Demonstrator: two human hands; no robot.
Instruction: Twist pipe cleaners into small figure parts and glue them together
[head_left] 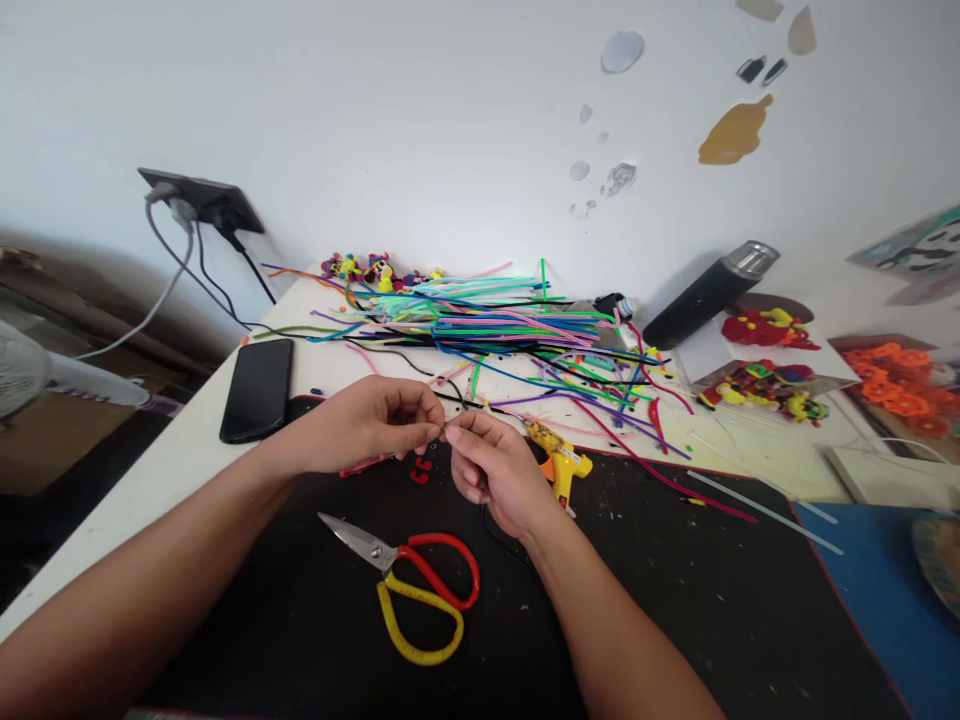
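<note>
My left hand and my right hand meet fingertip to fingertip above the black mat. Both are closed in a pinch, and whatever lies between the fingertips is too small to name. Small curled red pieces rest on the mat just below the fingers. Nearer to me lie scissors with one red and one yellow handle, their blades pointing left. A yellow hot glue gun sits right beside my right hand, partly covered by it.
Many coloured pipe cleaners are heaped along the wall. A black phone lies at left. A dark flask stands behind a white box bearing small colourful figures. Clear glue sticks lie at right. Cables hang from a wall socket.
</note>
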